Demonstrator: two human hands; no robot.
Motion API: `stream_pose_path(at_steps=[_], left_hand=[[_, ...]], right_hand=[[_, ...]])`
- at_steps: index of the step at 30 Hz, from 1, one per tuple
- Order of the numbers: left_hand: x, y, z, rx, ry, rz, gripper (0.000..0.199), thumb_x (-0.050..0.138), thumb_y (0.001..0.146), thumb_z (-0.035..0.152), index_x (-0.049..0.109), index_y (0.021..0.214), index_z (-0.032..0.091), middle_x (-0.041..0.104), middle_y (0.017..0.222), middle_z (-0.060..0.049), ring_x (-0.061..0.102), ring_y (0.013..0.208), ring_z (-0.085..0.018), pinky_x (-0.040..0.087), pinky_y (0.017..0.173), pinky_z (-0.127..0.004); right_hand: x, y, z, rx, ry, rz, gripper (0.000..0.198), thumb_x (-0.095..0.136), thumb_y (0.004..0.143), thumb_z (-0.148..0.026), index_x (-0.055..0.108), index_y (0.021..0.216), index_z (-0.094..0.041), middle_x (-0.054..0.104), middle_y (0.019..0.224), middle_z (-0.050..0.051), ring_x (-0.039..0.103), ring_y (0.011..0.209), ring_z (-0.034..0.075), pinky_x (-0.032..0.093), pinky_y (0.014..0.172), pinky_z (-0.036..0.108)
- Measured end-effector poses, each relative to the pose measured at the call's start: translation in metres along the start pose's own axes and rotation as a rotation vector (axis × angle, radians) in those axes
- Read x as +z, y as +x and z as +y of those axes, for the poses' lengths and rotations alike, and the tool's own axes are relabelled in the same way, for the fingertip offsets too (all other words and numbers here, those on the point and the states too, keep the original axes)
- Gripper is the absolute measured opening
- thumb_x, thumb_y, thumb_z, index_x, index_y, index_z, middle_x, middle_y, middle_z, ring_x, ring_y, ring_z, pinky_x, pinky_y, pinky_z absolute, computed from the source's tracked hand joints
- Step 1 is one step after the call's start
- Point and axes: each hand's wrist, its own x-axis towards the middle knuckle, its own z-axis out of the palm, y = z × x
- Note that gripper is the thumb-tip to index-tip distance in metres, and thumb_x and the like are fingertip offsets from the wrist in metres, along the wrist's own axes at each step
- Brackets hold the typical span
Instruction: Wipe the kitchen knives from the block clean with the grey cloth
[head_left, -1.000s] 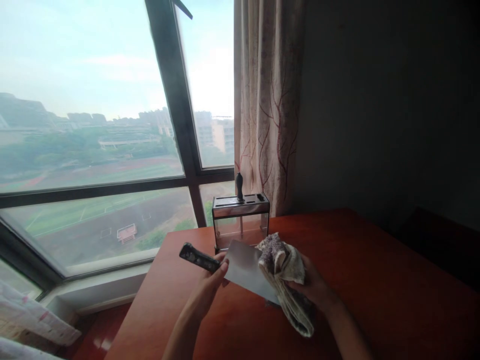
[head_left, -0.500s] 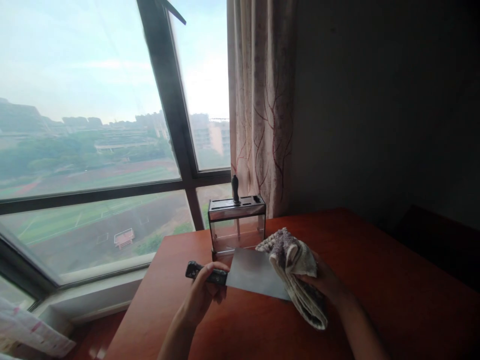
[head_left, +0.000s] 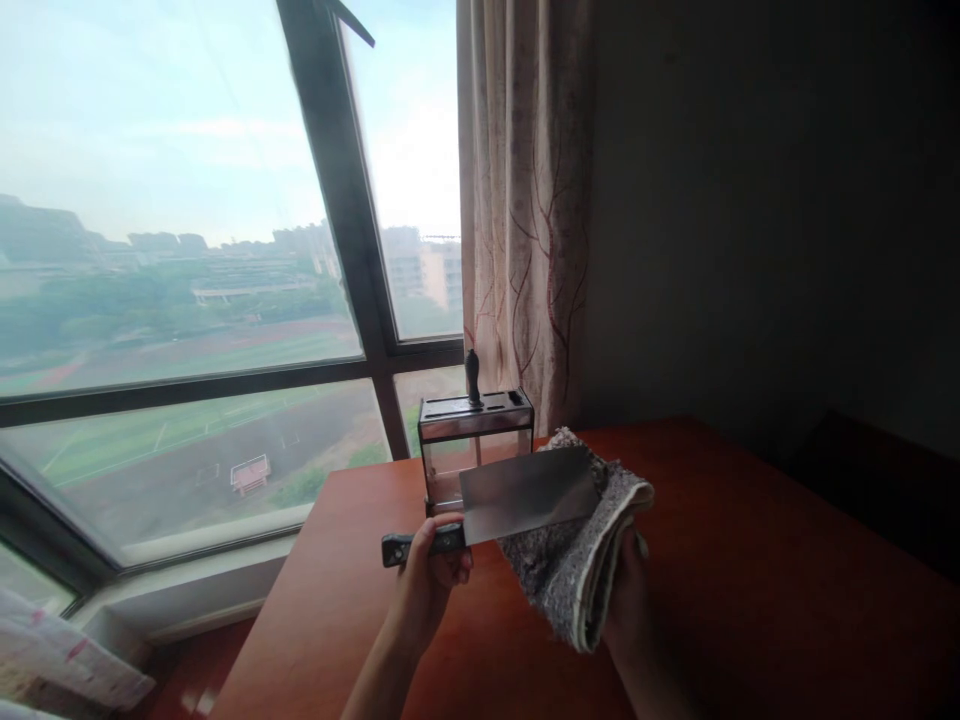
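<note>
A cleaver (head_left: 529, 490) with a broad steel blade and a black riveted handle is held above the table. My left hand (head_left: 435, 565) is closed around its handle, close to the blade. On the other side, my right hand (head_left: 630, 585) grips a folded grey towel (head_left: 559, 570) with pale edges. The towel lies behind and below the blade's far end. Most of my right hand's fingers are hidden by the cloth. Behind the blade stands a knife block (head_left: 476, 410) with clear sides and a slotted metal top. One black-handled tool (head_left: 472, 378) stands upright in it.
The reddish-brown wooden table (head_left: 735, 560) spreads under my hands. A large window (head_left: 180, 380) fills the left side, and a patterned curtain (head_left: 525, 200) hangs behind the knife block. A dark wall (head_left: 765, 200) is at the right.
The cleaver has tilted, its far end rising. My right hand has gone from above the blade to below and behind it with the towel, which has turned to show its grey side.
</note>
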Motion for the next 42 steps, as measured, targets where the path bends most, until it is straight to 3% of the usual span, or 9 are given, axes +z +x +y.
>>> stream_pose_path(at_steps=[3, 5, 10, 16, 21, 26, 33, 38, 42], left_hand=[[0.002, 0.001, -0.007, -0.012, -0.008, 0.011, 0.035, 0.064, 0.078, 0.049, 0.069, 0.089, 0.016, 0.063, 0.054, -0.002, 0.054, 0.052, -0.014, 0.038, 0.048, -0.023], [0.002, 0.001, -0.01, -0.032, -0.004, 0.016, 0.037, 0.066, 0.075, 0.049, 0.068, 0.089, 0.016, 0.062, 0.054, -0.002, 0.054, 0.052, -0.013, 0.037, 0.048, -0.023], [0.011, -0.002, -0.02, -0.033, -0.02, 0.015, 0.038, 0.064, 0.076, 0.049, 0.067, 0.092, 0.015, 0.064, 0.057, -0.003, 0.055, 0.053, -0.013, 0.038, 0.051, -0.023], [0.024, -0.006, -0.038, -0.02, -0.07, 0.049, 0.041, 0.066, 0.074, 0.053, 0.062, 0.094, 0.017, 0.062, 0.062, -0.001, 0.056, 0.057, -0.014, 0.041, 0.054, -0.024], [0.02, -0.005, -0.048, 0.082, 0.154, 0.083, 0.045, 0.062, 0.073, 0.063, 0.05, 0.087, 0.022, 0.047, 0.048, 0.008, 0.041, 0.039, -0.009, 0.029, 0.043, -0.02], [0.018, -0.005, -0.051, 0.135, 0.329, 0.137, 0.048, 0.06, 0.074, 0.065, 0.046, 0.093, 0.024, 0.048, 0.053, 0.008, 0.04, 0.039, -0.008, 0.025, 0.04, -0.018], [0.025, -0.01, -0.035, 0.144, 0.379, 0.072, 0.042, 0.064, 0.074, 0.059, 0.057, 0.089, 0.021, 0.045, 0.048, 0.007, 0.038, 0.041, -0.007, 0.022, 0.042, -0.017], [0.023, -0.012, -0.024, 0.11, 0.445, -0.018, 0.042, 0.06, 0.079, 0.058, 0.062, 0.089, 0.017, 0.046, 0.043, 0.006, 0.03, 0.036, -0.006, 0.015, 0.039, -0.018], [0.019, -0.008, -0.028, 0.155, 0.426, -0.034, 0.039, 0.062, 0.079, 0.054, 0.064, 0.088, 0.017, 0.048, 0.049, 0.004, 0.037, 0.043, -0.007, 0.023, 0.042, -0.019]], right_hand=[[0.01, 0.007, -0.006, 0.098, 0.208, 0.055, 0.049, 0.061, 0.071, -0.071, 0.072, 0.099, -0.031, 0.075, 0.103, 0.001, 0.065, 0.108, 0.029, 0.048, 0.097, 0.049], [0.016, 0.011, -0.011, 0.074, 0.25, 0.087, 0.04, 0.068, 0.072, -0.06, 0.071, 0.101, -0.033, 0.075, 0.104, -0.002, 0.063, 0.112, 0.026, 0.046, 0.101, 0.046], [0.03, 0.016, -0.018, -0.047, 0.239, 0.082, 0.033, 0.065, 0.078, -0.056, 0.069, 0.103, -0.036, 0.073, 0.11, -0.005, 0.062, 0.114, 0.024, 0.045, 0.102, 0.047], [0.049, 0.012, 0.004, 0.01, 0.16, 0.035, 0.035, 0.06, 0.08, -0.058, 0.071, 0.1, -0.031, 0.074, 0.109, -0.001, 0.062, 0.114, 0.025, 0.048, 0.099, 0.045], [0.062, 0.009, 0.032, 0.076, 0.115, 0.039, 0.04, 0.061, 0.078, -0.058, 0.069, 0.1, -0.026, 0.075, 0.104, 0.001, 0.065, 0.107, 0.026, 0.052, 0.093, 0.043], [0.064, 0.009, 0.043, 0.139, 0.13, -0.013, 0.042, 0.062, 0.078, -0.058, 0.066, 0.102, -0.024, 0.074, 0.101, 0.001, 0.067, 0.102, 0.026, 0.053, 0.09, 0.042], [0.061, 0.024, 0.018, 0.057, 0.156, 0.06, 0.042, 0.06, 0.081, -0.056, 0.064, 0.111, -0.027, 0.074, 0.106, -0.001, 0.063, 0.111, 0.023, 0.048, 0.099, 0.042], [0.039, 0.033, -0.013, 0.048, 0.288, 0.08, 0.036, 0.061, 0.081, -0.053, 0.066, 0.11, -0.032, 0.074, 0.105, -0.004, 0.064, 0.11, 0.024, 0.047, 0.101, 0.046], [0.027, 0.035, -0.024, -0.004, 0.299, 0.106, 0.03, 0.063, 0.08, -0.051, 0.069, 0.105, -0.034, 0.075, 0.103, -0.006, 0.064, 0.109, 0.023, 0.046, 0.101, 0.045]])
